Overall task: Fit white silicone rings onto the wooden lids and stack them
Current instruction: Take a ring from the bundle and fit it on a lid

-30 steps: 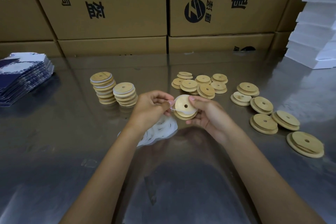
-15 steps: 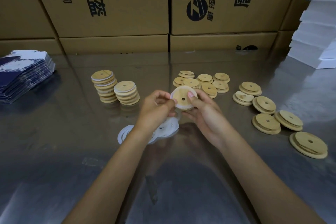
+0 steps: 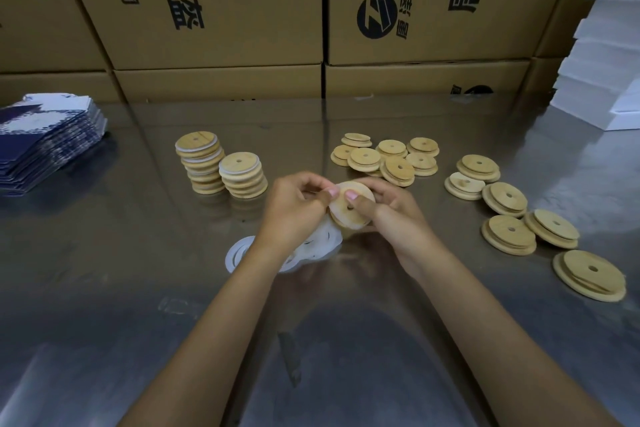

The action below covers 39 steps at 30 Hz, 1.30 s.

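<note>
Centrally, just above the reflective metal tabletop (image 3: 104, 288), a wooden lid (image 3: 346, 210) is held tilted between both hands. It is gripped along its left edge by the left hand (image 3: 294, 208), whose fingers (image 3: 325, 193) are curled and pinched together on the rim, while the right hand (image 3: 394, 215) cups the right side with a thumb pressed onto the lid's face beside the centre hole. A pale band is seen around the lid's upper rim, though whether a ring is fully seated cannot be told.

Directly beneath the left hand and wrist, a loose heap of white silicone rings (image 3: 242, 253) is spread flat on the tabletop, partly hidden by the forearm. To the far left of the hands, two stacks of finished lids (image 3: 221, 166) are set touching one another, white bands showing between the wooden layers; the left stack is the taller.

Beyond the hands, a cluster of bare lids (image 3: 388, 158) is laid overlapping, and further bare lids (image 3: 509, 215) are scattered to the right, some in pairs. At the far left edge, a pile of blue-and-white printed cartons (image 3: 45, 142) is stacked. Large cardboard boxes (image 3: 221, 10) are ranged along the far side, and white boxes (image 3: 609, 62) are piled at the far right.
</note>
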{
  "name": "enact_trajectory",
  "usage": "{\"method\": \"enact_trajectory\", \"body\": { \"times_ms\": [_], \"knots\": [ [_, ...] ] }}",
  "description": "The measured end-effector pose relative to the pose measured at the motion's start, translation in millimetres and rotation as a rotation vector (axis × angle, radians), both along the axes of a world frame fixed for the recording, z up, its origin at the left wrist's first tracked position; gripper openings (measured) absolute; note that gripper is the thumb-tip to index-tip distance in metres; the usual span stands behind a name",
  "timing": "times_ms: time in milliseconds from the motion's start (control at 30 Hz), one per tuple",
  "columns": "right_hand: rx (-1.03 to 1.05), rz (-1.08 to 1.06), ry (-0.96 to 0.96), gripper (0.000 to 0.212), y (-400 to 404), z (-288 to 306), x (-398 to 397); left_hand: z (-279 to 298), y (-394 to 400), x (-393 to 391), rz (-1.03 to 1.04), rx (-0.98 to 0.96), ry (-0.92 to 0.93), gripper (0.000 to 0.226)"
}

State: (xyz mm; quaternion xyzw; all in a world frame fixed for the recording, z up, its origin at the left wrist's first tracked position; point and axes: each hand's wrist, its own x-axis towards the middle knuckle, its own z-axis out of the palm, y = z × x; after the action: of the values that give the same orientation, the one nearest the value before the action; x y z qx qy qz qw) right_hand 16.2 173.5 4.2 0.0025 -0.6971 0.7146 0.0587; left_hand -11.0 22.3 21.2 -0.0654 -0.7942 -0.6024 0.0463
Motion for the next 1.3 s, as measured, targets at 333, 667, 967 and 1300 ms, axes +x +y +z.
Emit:
{"method": "enact_trajectory", "body": {
  "times_ms": [333,667,967,1300],
  "knots": [
    [-0.22,0.055,-0.047,0.021,11.4,8.4,0.4,10.8,-8.9,-1.6,-0.159,0.082,-0.057,0.007],
    [-0.241,0.162,-0.088,0.026,11.2,4.5,0.5,9.6,-12.6,0.2,-0.132,0.125,-0.082,0.012],
    [-0.252,0.17,-0.12,0.027,12.3,3.1,-1.8,9.1,-11.0,0.3,-0.108,0.126,-0.111,0.02],
    [-0.288,0.081,-0.145,0.028,11.7,-0.1,-1.9,5.1,-6.9,1.4,-0.119,0.128,-0.187,0.012]
  ]
}}
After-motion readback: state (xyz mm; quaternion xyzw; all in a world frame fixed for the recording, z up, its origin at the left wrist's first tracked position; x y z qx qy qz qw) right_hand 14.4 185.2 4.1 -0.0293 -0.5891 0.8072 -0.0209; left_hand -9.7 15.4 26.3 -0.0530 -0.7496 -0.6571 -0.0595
